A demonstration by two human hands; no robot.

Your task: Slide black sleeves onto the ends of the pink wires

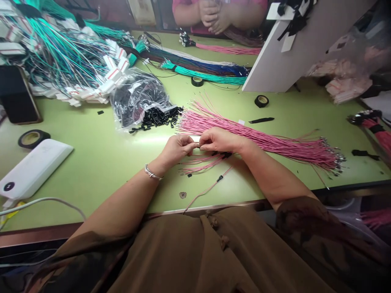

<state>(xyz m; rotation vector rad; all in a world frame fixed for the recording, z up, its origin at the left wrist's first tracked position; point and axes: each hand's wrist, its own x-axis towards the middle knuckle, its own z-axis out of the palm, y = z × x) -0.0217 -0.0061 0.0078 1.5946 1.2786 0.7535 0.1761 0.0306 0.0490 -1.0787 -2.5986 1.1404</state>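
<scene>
My left hand (177, 148) and my right hand (218, 140) meet at the middle of the green table (100, 158), fingertips pinched together on a thin pink wire (203, 160). What sits between the fingertips is too small to make out. Just beyond the hands lies a long bundle of pink wires (275, 142) running to the right, with metal terminals at its far end. A few loose pink wires trail under my hands toward the table's near edge. A clear bag of small black sleeves (140, 99) lies spilled open, left of the bundle.
Teal and white tagged wire bundles (67, 61) pile at the back left. A white power bank (33, 167), tape rolls (32, 138) and a phone (16, 95) lie left. A white board (293, 49) stands back right. Another person's hands (214, 16) rest across the table.
</scene>
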